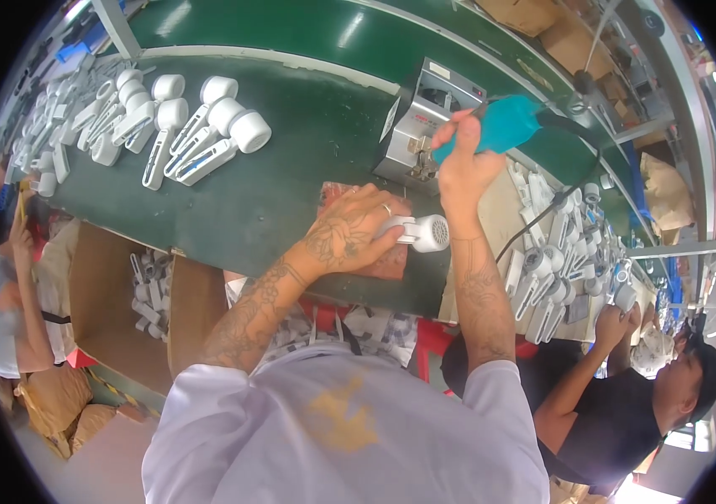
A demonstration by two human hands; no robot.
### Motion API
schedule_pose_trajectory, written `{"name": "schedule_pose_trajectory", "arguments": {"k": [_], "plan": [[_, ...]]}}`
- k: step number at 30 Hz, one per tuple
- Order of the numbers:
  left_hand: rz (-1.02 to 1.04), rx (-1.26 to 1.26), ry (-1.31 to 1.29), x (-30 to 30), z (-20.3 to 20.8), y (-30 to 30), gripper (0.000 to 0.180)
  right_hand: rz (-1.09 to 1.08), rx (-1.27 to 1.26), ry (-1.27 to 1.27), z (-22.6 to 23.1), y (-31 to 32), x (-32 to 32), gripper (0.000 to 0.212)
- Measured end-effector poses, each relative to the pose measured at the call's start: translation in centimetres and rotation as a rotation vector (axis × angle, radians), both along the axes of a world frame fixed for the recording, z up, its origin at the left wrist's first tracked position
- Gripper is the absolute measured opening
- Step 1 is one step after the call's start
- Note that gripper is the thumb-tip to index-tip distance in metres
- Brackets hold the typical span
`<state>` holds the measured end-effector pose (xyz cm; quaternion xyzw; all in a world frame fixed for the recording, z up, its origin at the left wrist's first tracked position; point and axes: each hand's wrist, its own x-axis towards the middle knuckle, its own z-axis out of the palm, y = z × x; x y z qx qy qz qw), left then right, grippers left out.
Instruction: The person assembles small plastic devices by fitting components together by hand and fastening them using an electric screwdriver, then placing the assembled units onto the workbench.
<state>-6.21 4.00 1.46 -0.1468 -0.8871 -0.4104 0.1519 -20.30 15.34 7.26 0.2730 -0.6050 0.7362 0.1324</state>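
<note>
My left hand (356, 231) presses a white handheld device (422, 233) with a round grille head onto a reddish pad (391, 262) on the green work surface (274, 202). My right hand (464, 155) grips a teal electric screwdriver (505, 124), its tip pointed at the small grey machine (425, 126) just behind the pad. A black cable (542, 220) runs from the screwdriver off to the right.
Several white devices of the same kind lie in rows at the upper left (207, 134), and more are piled at the right (551, 269). A cardboard box (135, 294) with white parts stands below the table edge. A person in black (618, 403) works at the right; another person (5, 286) is at the left.
</note>
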Motion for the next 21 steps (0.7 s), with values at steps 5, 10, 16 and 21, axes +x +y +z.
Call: {"name": "schedule_pose_trajectory", "arguments": {"k": [5, 10, 16, 21], "plan": [[0.012, -0.018, 0.009, 0.1, 0.1, 0.1, 0.025, -0.009, 0.004, -0.004, -0.7, 0.5, -0.2, 0.027], [0.013, 0.013, -0.016, 0.0, -0.3, -0.2, 0.026, 0.014, 0.031, -0.163, 1.7, 1.5, 3.2, 0.029], [-0.003, -0.059, -0.005, -0.1, -0.2, -0.2, 0.03, 0.098, 0.01, -0.233, 0.9, 4.8, 7.0, 0.033], [-0.004, -0.061, 0.027, 0.2, -0.1, 0.0, 0.035, 0.133, 0.0, -0.216, -0.4, 5.2, 7.7, 0.031]]}}
